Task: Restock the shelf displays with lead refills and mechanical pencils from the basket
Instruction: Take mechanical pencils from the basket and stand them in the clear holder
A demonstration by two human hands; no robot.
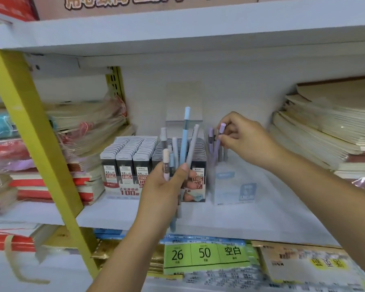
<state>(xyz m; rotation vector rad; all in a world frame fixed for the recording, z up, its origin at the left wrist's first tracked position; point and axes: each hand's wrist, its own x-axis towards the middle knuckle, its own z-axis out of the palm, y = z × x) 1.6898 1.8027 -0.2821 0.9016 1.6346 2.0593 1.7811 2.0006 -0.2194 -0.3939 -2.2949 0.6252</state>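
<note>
Here, at the shelf's (114, 216) left end, a yellow post (27, 123) slants across wrapped notebook stacks (86, 123). Just right of them, near the front edge, stands the refill box (126, 165), its rows of grey-capped lead cases packed tight. My left grip (164, 186) is raised in front of that box's right half, with fingers and thumb curled round a bunch of pencils (184, 140). A blue one stands tallest, with grey, white and pink ones fanned beside it. Their lower ends stick out under my palm, over the shelf's front edge.

Right of the refill box sits the clear pencil box (234, 186), touching it or just beside it; I cannot tell which. A few lilac and grey pencils stand upright at its rear left. My right grip (247, 138) hovers over the back of this box. Its thumb and fingertips pinch a lilac pencil (216, 149) near the cap, and the pencil tilts with its lower end down inside the box. At the shelf's right end lie tall tan notebooks (325, 127), stacked flat.
</note>
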